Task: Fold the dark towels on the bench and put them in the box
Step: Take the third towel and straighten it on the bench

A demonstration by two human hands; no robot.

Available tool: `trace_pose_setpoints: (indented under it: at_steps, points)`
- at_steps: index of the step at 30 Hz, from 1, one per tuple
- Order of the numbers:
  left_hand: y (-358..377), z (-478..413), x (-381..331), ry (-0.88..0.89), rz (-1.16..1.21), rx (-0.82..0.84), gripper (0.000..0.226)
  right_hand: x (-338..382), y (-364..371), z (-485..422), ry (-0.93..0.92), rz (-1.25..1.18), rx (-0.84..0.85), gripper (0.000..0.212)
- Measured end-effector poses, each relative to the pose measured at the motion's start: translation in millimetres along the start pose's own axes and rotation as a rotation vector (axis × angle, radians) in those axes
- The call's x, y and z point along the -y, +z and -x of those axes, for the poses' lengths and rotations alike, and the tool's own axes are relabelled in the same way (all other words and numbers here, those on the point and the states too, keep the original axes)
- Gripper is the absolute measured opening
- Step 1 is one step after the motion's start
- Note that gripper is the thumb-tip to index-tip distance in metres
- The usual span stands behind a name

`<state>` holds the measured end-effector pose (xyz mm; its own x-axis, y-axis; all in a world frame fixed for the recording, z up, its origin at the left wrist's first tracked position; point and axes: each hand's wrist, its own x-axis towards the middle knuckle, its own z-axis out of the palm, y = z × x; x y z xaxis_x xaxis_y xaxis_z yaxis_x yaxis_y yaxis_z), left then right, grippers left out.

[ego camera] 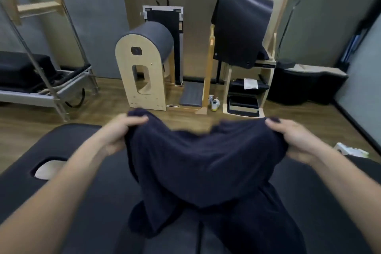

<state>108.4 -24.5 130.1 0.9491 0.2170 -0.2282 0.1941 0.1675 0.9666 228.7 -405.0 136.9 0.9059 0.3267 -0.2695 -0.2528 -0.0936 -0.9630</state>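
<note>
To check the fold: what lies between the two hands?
Head view: only the dark towel, held by left hand and right hand, sagging in its middle.

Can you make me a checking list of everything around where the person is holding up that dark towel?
Surface: black padded bench, with a hole near its left end.
Job's things: one dark towel lifted and spread, its lower part draping onto the bench; box not seen.
Clutter: small white object at the right edge, too blurred to name.
Grippers: left hand grips the towel's upper left edge; right hand grips its upper right edge.
Cables: nothing seen; a black strap loops under the metal frame at the left.
Surroundings: wooden floor, padded wooden barrel, white shoes, dark mat hanging at the back.
</note>
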Motion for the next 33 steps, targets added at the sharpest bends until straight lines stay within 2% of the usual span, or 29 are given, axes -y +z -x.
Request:
trace_pose_setpoints:
  at_steps: [2, 3, 4, 6, 8, 13, 15, 17, 18, 19, 21, 22, 24, 26, 27, 29, 31, 33]
  points:
    - [-12.6, -2.2, -15.7, 0.094, 0.231, -0.049, 0.059, 20.2, -12.9, 5.5, -0.061, -0.194, -0.089, 0.031]
    - [-13.0, -3.6, -21.3, 0.131, 0.302, -0.056, 0.054, 30.8, -19.0, 7.7, -0.108, -0.294, -0.126, 0.037]
    - [-8.5, -4.6, -23.9, 0.141, 0.289, -0.044, 0.046, 37.9, -23.2, 10.1, -0.139, -0.369, -0.166, 0.039]
    - [8.3, -4.5, -18.3, 0.062, 0.064, -0.002, 0.036, 33.2, -29.7, 11.8, -0.114, -0.338, -0.259, 0.03]
    - [16.2, -4.3, 2.1, -0.051, -0.063, 0.036, 0.038, 4.8, -37.8, 10.9, -0.012, -0.212, -0.297, 0.02]
    - [24.9, -0.8, 25.0, -0.076, 0.089, -0.063, 0.023, -42.4, -55.7, 27.7, 0.156, 0.038, -0.381, 0.017]
    - [47.9, 4.3, 25.1, -0.028, 0.078, 0.019, 0.019, -54.8, -60.4, 30.9, 0.177, 0.396, -0.467, 0.018]
    - [87.9, 16.1, 31.3, 0.022, -0.054, 0.137, 0.016, -62.8, -48.9, 37.3, 0.151, 0.775, -0.607, 0.027]
    - [111.4, 21.2, 42.3, 0.07, -0.204, 0.201, 0.022, -64.0, -33.6, 42.1, 0.095, 0.739, -0.568, 0.029]
    - [136.1, 27.6, 54.5, 0.126, -0.386, 0.282, 0.032, -63.7, -11.0, 50.1, 0.017, 0.577, -0.44, 0.03]
    - [181.9, 39.7, 90.8, 0.232, -0.767, 0.479, 0.05, -68.8, 32.0, 63.2, 0.084, 0.296, -0.141, 0.028]
    - [195.5, 45.9, 106.7, 0.242, -0.945, 0.518, 0.055, -78.7, 45.1, 64.6, 0.11, 0.314, -0.05, 0.023]
    - [207.2, 58.9, 133.2, 0.244, -1.18, 0.608, 0.058, -112.9, 49.4, 64.2, 0.19, 0.394, -0.081, 0.025]
    - [204.3, 72.6, 155.2, 0.284, -1.261, 0.686, 0.057, -146.3, 41.3, 67.8, 0.375, 0.269, -0.147, 0.015]
    - [199.1, 79.4, 165.1, 0.303, -1.243, 0.667, 0.056, -157.6, 35.6, 72.3, 0.47, 0.138, -0.174, 0.012]
    - [186.0, 86.0, 188.5, 0.322, -1.128, 0.506, 0.047, -166.8, 29.5, 77.3, 0.576, -0.26, -0.296, 0.015]
    - [173.7, 81.9, 211.2, 0.294, -1.078, 0.331, 0.037, -155.7, 22.7, 71.3, 0.568, -0.578, -0.412, 0.022]
    - [159.4, 64.7, 234.3, 0.245, -1.192, 0.207, 0.036, -127.0, 6.5, 64.1, 0.479, -0.713, -0.461, 0.026]
